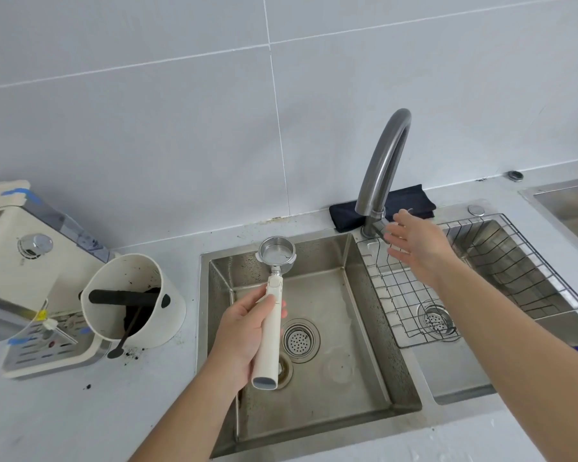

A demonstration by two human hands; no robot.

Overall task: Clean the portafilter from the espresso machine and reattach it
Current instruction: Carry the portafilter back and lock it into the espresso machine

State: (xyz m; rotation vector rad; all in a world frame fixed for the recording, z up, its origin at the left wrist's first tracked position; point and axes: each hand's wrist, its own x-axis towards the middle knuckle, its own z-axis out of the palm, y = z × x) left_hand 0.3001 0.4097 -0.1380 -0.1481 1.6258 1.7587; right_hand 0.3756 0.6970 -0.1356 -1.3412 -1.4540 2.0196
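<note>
My left hand (244, 331) grips the cream handle of the portafilter (270, 328), holding it over the left sink basin (317, 408). Its steel basket (277, 251) points away from me, open side up, with only a few dark specks inside. My right hand (414, 246) is spread open, fingers apart, just right of the base of the grey tap (382, 165). No water runs from the tap. The cream espresso machine (30, 271) stands at the far left on the counter.
A white knock box (137, 301) with a black bar and coffee grounds sits beside the machine, with grounds spilled on the counter. A wire rack (474, 278) lies over the right basin. A dark cloth (381, 206) lies behind the tap.
</note>
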